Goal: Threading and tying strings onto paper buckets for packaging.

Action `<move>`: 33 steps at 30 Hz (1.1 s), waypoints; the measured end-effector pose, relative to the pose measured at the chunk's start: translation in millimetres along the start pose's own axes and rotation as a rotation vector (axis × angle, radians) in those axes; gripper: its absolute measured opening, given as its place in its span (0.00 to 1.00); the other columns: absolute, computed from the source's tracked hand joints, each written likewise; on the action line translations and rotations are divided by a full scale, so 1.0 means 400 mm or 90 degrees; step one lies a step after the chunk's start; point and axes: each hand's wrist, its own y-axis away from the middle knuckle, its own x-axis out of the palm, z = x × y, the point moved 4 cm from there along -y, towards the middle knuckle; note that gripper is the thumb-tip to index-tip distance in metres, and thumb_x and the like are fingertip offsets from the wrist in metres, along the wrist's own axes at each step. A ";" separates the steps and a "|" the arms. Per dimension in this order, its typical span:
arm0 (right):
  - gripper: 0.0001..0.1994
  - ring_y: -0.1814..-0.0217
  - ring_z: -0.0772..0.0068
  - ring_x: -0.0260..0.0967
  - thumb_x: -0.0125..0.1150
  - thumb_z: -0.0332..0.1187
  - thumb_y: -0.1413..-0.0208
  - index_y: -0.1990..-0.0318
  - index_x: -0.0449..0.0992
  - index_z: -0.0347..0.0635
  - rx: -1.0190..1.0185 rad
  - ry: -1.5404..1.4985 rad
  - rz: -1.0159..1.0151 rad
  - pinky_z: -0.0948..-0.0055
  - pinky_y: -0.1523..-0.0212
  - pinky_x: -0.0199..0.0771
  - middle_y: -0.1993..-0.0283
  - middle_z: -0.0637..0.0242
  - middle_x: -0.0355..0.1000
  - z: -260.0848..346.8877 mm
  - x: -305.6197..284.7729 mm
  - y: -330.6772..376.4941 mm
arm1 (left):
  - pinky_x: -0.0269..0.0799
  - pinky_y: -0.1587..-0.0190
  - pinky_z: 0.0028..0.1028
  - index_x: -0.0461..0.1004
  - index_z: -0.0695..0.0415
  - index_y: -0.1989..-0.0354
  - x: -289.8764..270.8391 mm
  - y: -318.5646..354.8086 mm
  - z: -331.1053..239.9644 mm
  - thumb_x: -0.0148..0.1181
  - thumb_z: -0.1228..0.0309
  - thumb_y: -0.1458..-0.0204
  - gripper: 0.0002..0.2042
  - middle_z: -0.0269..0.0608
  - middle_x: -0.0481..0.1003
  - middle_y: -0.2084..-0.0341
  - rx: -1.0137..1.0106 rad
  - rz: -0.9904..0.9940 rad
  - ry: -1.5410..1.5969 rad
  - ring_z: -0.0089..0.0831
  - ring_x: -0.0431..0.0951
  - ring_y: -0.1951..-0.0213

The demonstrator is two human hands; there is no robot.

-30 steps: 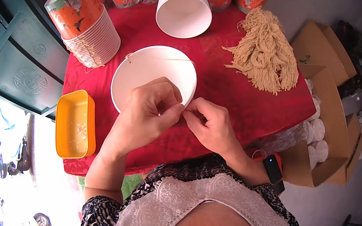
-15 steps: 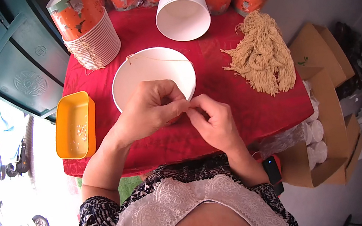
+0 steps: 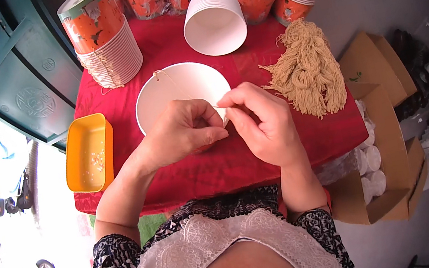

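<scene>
An open white paper bucket [image 3: 155, 101] stands before me, its lower part hidden behind my hands. A thin tan string [image 3: 157, 73] is looped at its far left rim and runs across the opening toward my fingers. My left hand [image 3: 183, 131] is closed at the near right rim, thumb against the curled forefinger; what it pinches is hidden. Beside it, my right hand [image 3: 266, 122] has thumb and forefinger closed on the string near the right rim. On the right of the table lies a bundle of tan strings [image 3: 309, 70].
A yellow tub [image 3: 75, 157] with small bits inside sits at the left edge of the red-covered table [image 3: 307, 144]. Stacked buckets [image 3: 110, 58] stand back left, another bucket [image 3: 217, 28] lies tipped behind, and several stacks line the back. Cardboard boxes [image 3: 387, 133] are at right.
My right hand has moved slightly up and right, its fingertips now higher than the left ones. The string across the bucket hangs differently. The whole view has shifted a little.
</scene>
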 end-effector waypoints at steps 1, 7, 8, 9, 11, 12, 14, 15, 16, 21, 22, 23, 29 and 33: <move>0.07 0.68 0.58 0.74 0.56 0.17 0.47 0.61 0.73 0.33 -0.012 0.002 0.016 0.66 0.67 0.75 0.66 0.55 0.72 0.001 0.006 -0.014 | 0.63 0.78 0.18 0.75 0.65 0.69 0.001 -0.003 0.002 0.63 0.79 0.47 0.03 0.29 0.72 0.79 0.018 0.006 -0.007 0.15 0.69 0.78; 0.08 0.69 0.72 0.71 0.54 0.14 0.49 0.63 0.72 0.34 -0.041 -0.056 0.092 0.73 0.69 0.70 0.68 0.61 0.70 -0.031 0.034 -0.054 | 0.64 0.76 0.20 0.75 0.64 0.69 -0.002 -0.011 -0.005 0.61 0.76 0.45 0.04 0.28 0.72 0.79 0.058 -0.017 -0.034 0.15 0.68 0.76; 0.08 0.70 0.71 0.70 0.54 0.14 0.51 0.64 0.71 0.34 -0.047 -0.038 0.122 0.73 0.69 0.70 0.67 0.61 0.69 -0.037 0.027 -0.052 | 0.64 0.75 0.20 0.75 0.64 0.69 -0.004 -0.011 -0.007 0.61 0.75 0.45 0.05 0.28 0.71 0.79 0.084 -0.037 -0.056 0.15 0.68 0.76; 0.07 0.70 0.71 0.69 0.54 0.15 0.52 0.66 0.70 0.34 -0.054 -0.017 0.151 0.73 0.69 0.69 0.67 0.62 0.68 -0.041 0.017 -0.050 | 0.64 0.75 0.20 0.75 0.64 0.69 -0.009 -0.011 -0.010 0.61 0.75 0.45 0.05 0.28 0.71 0.79 0.085 -0.037 -0.056 0.15 0.68 0.76; 0.07 0.69 0.68 0.68 0.56 0.16 0.55 0.69 0.68 0.34 0.009 0.015 0.194 0.71 0.68 0.68 0.66 0.62 0.67 -0.047 -0.001 -0.034 | 0.64 0.74 0.20 0.76 0.64 0.70 -0.020 -0.011 -0.004 0.60 0.75 0.44 0.05 0.29 0.71 0.80 0.003 -0.017 -0.105 0.15 0.68 0.75; 0.07 0.67 0.66 0.69 0.57 0.16 0.56 0.68 0.69 0.34 -0.009 0.059 0.193 0.71 0.66 0.69 0.64 0.61 0.67 -0.053 -0.006 -0.025 | 0.64 0.74 0.20 0.76 0.64 0.70 -0.020 -0.012 -0.004 0.60 0.75 0.44 0.05 0.29 0.71 0.80 0.003 -0.017 -0.105 0.15 0.68 0.75; 0.08 0.64 0.64 0.69 0.59 0.17 0.57 0.68 0.70 0.33 -0.027 0.103 0.193 0.70 0.65 0.70 0.63 0.60 0.67 -0.059 -0.003 -0.011 | 0.62 0.74 0.20 0.76 0.64 0.70 -0.019 -0.014 -0.001 0.59 0.74 0.43 0.06 0.29 0.71 0.80 0.002 -0.003 -0.035 0.16 0.68 0.76; 0.08 0.62 0.61 0.69 0.61 0.18 0.58 0.67 0.71 0.33 -0.047 0.109 0.158 0.67 0.63 0.71 0.61 0.59 0.67 -0.056 -0.001 -0.006 | 0.62 0.74 0.20 0.76 0.64 0.70 -0.019 -0.015 0.000 0.59 0.74 0.43 0.06 0.29 0.71 0.80 0.001 -0.002 -0.036 0.16 0.68 0.76; 0.09 0.59 0.57 0.69 0.62 0.19 0.58 0.67 0.72 0.32 -0.067 0.115 0.123 0.63 0.61 0.72 0.60 0.57 0.66 -0.053 -0.001 -0.001 | 0.62 0.74 0.20 0.76 0.64 0.69 -0.020 -0.016 0.001 0.58 0.74 0.42 0.07 0.30 0.71 0.80 0.009 -0.003 -0.038 0.16 0.67 0.76; 0.11 0.55 0.56 0.68 0.63 0.19 0.59 0.64 0.73 0.32 -0.063 0.107 0.063 0.63 0.56 0.72 0.58 0.57 0.67 -0.048 0.014 0.021 | 0.60 0.75 0.20 0.76 0.65 0.69 -0.023 -0.015 0.002 0.58 0.73 0.42 0.08 0.31 0.71 0.81 0.020 -0.010 -0.035 0.16 0.66 0.77; 0.11 0.55 0.56 0.68 0.63 0.18 0.59 0.64 0.73 0.32 -0.067 0.098 0.040 0.63 0.56 0.72 0.58 0.58 0.68 -0.046 0.015 0.023 | 0.60 0.75 0.20 0.76 0.65 0.69 -0.021 -0.015 0.000 0.58 0.72 0.42 0.08 0.31 0.71 0.81 0.015 -0.010 -0.031 0.16 0.67 0.77; 0.11 0.55 0.56 0.68 0.63 0.18 0.59 0.64 0.73 0.32 -0.068 0.097 0.040 0.63 0.56 0.72 0.58 0.58 0.68 -0.048 0.020 0.026 | 0.59 0.75 0.20 0.76 0.65 0.69 -0.021 -0.015 -0.001 0.58 0.72 0.42 0.08 0.31 0.72 0.81 0.009 -0.010 -0.027 0.16 0.67 0.77; 0.11 0.56 0.58 0.68 0.62 0.16 0.58 0.65 0.73 0.34 -0.055 0.084 -0.021 0.64 0.57 0.71 0.60 0.60 0.69 -0.063 0.035 0.043 | 0.59 0.76 0.20 0.76 0.65 0.71 -0.019 -0.014 -0.002 0.59 0.72 0.42 0.09 0.31 0.72 0.82 0.011 -0.024 -0.054 0.16 0.66 0.78; 0.10 0.58 0.59 0.67 0.63 0.15 0.58 0.69 0.71 0.36 -0.061 0.070 -0.046 0.65 0.60 0.70 0.60 0.60 0.69 -0.071 0.045 0.047 | 0.59 0.76 0.20 0.76 0.65 0.73 -0.019 -0.014 0.000 0.59 0.72 0.43 0.09 0.31 0.72 0.82 0.007 -0.030 -0.051 0.16 0.66 0.78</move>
